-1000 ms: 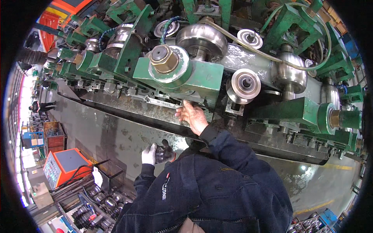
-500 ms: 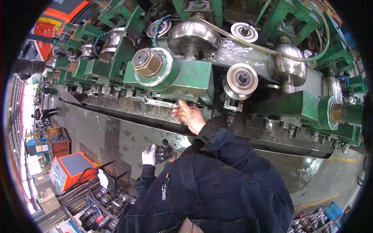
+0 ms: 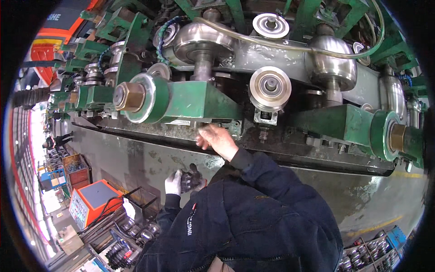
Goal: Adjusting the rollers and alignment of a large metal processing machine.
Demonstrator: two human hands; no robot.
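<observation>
My left hand point(image 3: 173, 182), in a white work glove, is closed round a loose dark grey glove point(image 3: 192, 179) with a reddish cuff, low in front of my jacket. Bare, my right hand point(image 3: 217, 140) reaches up under the green bearing block point(image 3: 192, 100) of the machine. Its fingers are curled near a short metal cylinder beneath the block; what they grip, if anything, cannot be made out. A steel wrench point(image 3: 180, 122) lies under the block left of these fingers, mostly hidden. A large brass-coloured nut point(image 3: 129, 96) sits on the block's left end.
Shiny steel rollers point(image 3: 204, 43) and a grooved wheel point(image 3: 270, 89) stand behind and right of the block. A hose point(image 3: 290, 46) loops across them. An orange control cabinet point(image 3: 97, 201) and racks of metal rollers point(image 3: 120, 254) stand at lower left; a second green block point(image 3: 340, 122) is at right.
The view has shifted, so the machine sits further left. My right fingers have come slightly down from the block's underside, and less of the wrench shows. My left hand keeps the glove.
</observation>
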